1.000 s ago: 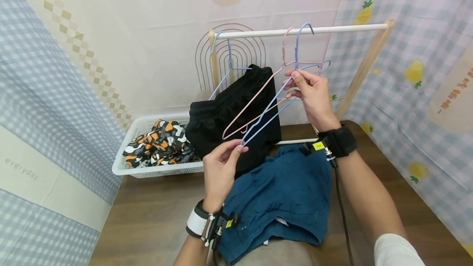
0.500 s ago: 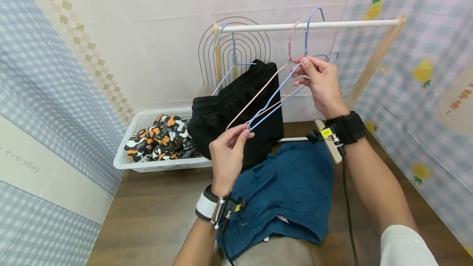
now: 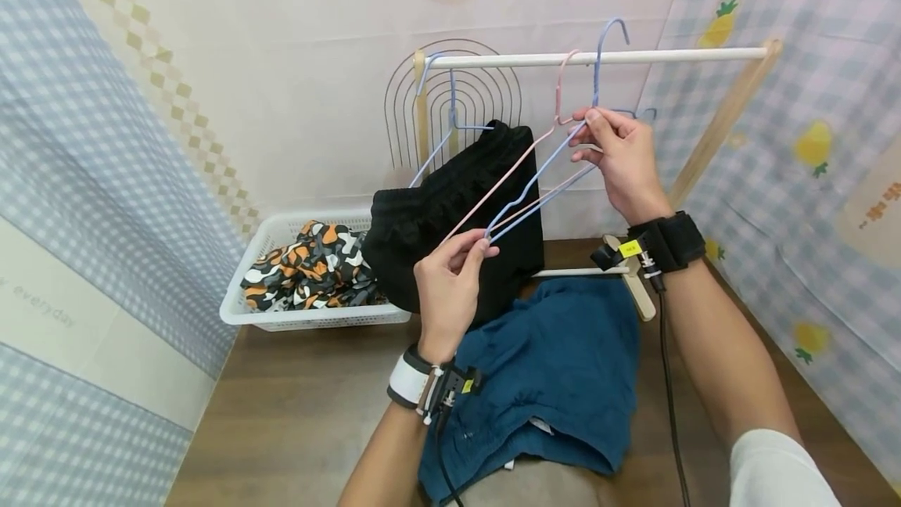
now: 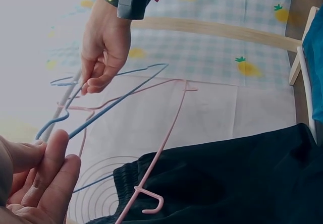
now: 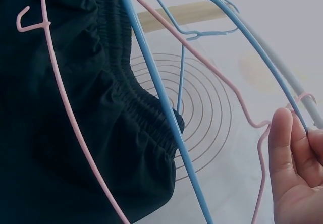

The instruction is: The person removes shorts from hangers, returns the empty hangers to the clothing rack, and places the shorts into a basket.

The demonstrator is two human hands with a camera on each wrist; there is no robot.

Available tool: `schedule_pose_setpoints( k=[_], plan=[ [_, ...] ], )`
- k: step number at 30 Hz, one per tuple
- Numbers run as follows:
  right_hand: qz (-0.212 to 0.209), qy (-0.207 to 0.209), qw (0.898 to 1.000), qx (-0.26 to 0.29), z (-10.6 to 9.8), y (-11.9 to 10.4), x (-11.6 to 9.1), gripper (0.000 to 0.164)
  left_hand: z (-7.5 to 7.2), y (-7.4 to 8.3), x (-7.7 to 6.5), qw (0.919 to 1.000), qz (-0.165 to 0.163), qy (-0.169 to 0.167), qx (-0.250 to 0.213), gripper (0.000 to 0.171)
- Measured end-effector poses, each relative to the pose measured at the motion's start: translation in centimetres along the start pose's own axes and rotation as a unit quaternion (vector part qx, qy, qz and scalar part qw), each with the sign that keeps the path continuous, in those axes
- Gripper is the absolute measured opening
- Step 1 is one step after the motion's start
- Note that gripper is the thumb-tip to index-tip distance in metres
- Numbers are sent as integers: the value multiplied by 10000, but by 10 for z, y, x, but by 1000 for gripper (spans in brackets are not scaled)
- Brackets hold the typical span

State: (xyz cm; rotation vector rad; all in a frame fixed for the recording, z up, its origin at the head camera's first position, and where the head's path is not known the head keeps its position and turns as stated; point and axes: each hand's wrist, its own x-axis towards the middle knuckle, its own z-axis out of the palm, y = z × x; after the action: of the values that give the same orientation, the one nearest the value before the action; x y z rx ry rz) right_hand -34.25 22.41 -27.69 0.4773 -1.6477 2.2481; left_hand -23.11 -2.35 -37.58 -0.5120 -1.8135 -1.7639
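Observation:
In the head view my left hand (image 3: 450, 288) pinches one lower corner of a blue wire hanger (image 3: 552, 159). My right hand (image 3: 622, 167) holds the same hanger near its neck with thumb and fingers. Its hook stands above the white rod, its tip pointing right. Just behind it a pink hanger (image 3: 498, 186) hangs from the rod; the right wrist view shows a small hook on its lower part. To the left, black shorts (image 3: 454, 233) hang on another blue hanger (image 3: 438, 155). Teal shorts (image 3: 556, 374) lie spread below my hands.
The white rod (image 3: 676, 56) has wooden side posts (image 3: 725, 124). At left stands a white plastic basket (image 3: 331, 321) holding patterned cloth (image 3: 320, 272). Cables run from both wrist cameras. Checked curtains (image 3: 795, 210) flank the brown table surface (image 3: 303, 397).
Both hands have carried the blue hanger a little right and upward, so its hook stands higher over the rod. The head view has shifted slightly. Both grips look the same.

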Motion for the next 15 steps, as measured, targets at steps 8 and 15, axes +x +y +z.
schedule_pose_setpoints(
  k=[8,15],
  plan=[
    [119,132,9997,156,-11,7,-3,29,6,-2,2,10000,-71,10,27,18],
    [74,204,9995,238,-17,13,-10,29,9,-3,-4,9999,-134,19,73,17]
  ],
)
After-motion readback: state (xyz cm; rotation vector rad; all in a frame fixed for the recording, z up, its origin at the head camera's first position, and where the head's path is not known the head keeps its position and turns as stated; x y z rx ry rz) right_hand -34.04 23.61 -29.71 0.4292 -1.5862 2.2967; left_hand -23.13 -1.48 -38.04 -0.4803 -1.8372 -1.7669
